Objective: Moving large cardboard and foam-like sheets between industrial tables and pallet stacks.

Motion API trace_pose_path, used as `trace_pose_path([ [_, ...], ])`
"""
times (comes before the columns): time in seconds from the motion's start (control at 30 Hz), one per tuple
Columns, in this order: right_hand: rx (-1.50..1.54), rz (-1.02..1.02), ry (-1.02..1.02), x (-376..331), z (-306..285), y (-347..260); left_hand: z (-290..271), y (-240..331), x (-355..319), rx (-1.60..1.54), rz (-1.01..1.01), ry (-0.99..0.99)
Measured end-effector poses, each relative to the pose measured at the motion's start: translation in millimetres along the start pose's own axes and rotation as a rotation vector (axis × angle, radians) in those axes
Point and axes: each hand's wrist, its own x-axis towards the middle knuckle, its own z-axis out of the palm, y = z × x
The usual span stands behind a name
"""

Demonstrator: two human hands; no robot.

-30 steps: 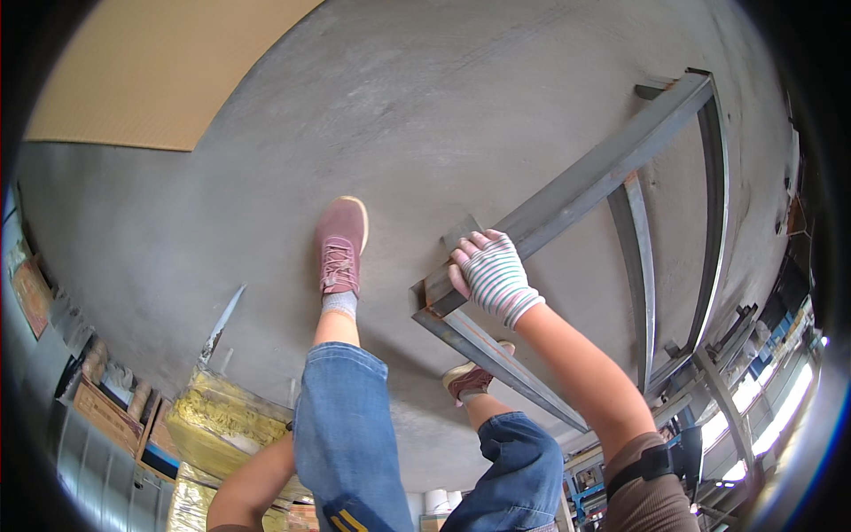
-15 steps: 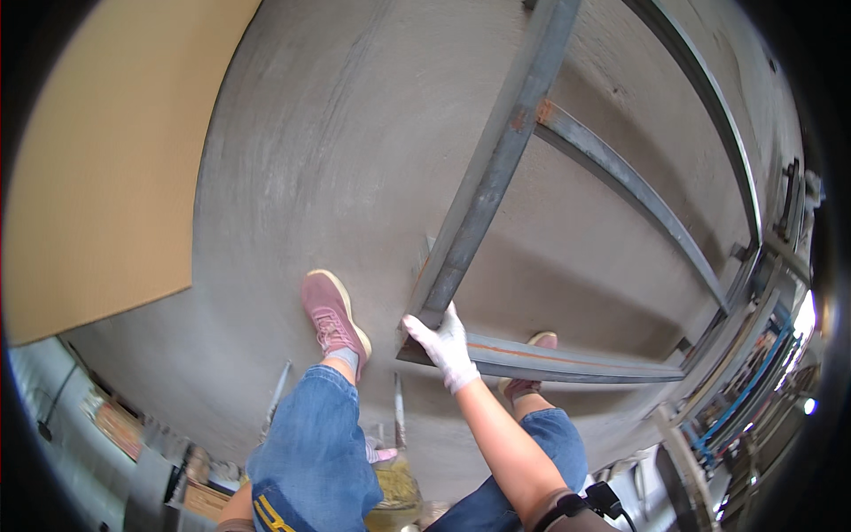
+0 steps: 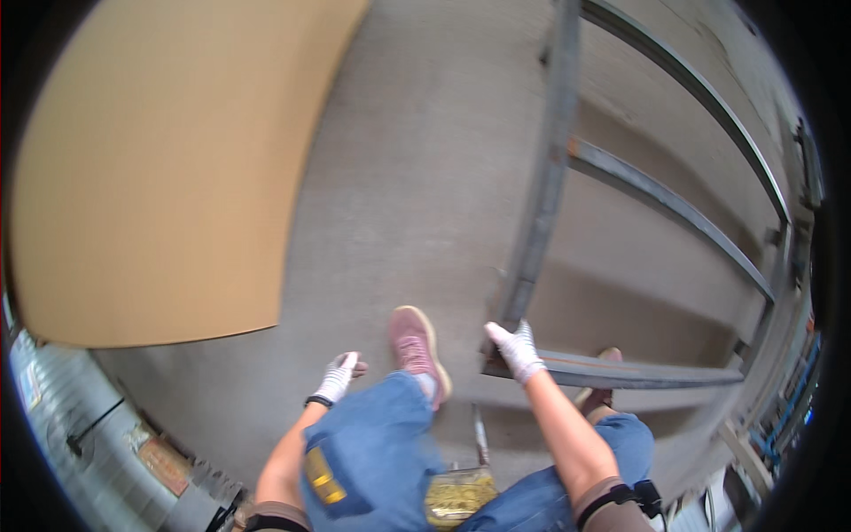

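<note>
My right hand (image 3: pixel 519 348), in a pale glove with bare fingertips, is closed around the near left corner of a grey metal frame (image 3: pixel 539 222). The frame is made of square steel tubing with a crossbar (image 3: pixel 665 195), and rust shows at its joints. It leans away to the right, and its lower rail (image 3: pixel 638 371) passes in front of my right shoe (image 3: pixel 592 401). My left hand (image 3: pixel 341 376), gloved likewise, hangs beside my left knee. Its fingers are curled in, and nothing shows in them.
A large cardboard sheet (image 3: pixel 168 195) fills the far left. My left shoe (image 3: pixel 415 341) stands on the grey concrete floor (image 3: pixel 408 177). Between my legs is a yellow-topped object (image 3: pixel 461 498) with a metal leg (image 3: pixel 480 434). Metal stock and blue items (image 3: pixel 789 381) lie at the right edge.
In the view, the frame, my right hand and the cardboard sit further right. My left hand has come up into view beside my left knee. My right hand keeps its hold on the frame.
</note>
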Motion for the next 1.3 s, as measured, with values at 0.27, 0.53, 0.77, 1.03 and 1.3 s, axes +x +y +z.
trace_pose_path([
  [0.27, -0.28, -0.438, 0.448, -4.0, 4.6, 6.7, -196.4, 45.5, -63.2, -0.852, 0.419, 0.327],
  [0.53, -0.33, -0.76, 0.516, -92.1, -169.7, -13.0, -428.4, 145.6, -220.6, -1.309, 1.164, 0.812],
  [0.77, -0.368, -0.558, 0.639, -259.7, -240.3, -34.2, -456.9, 222.5, -287.3, -0.925, 1.147, 0.393],
  [1.03, -0.281, -0.657, 0.53, -335.6, -188.5, -20.1, -283.0, 61.4, -132.9, -0.748, 0.819, 0.261],
  [1.3, -0.074, -0.468, 0.892, -457.6, -267.4, -1.7, -558.1, 109.0, -205.3, -0.906, 1.275, 0.164],
])
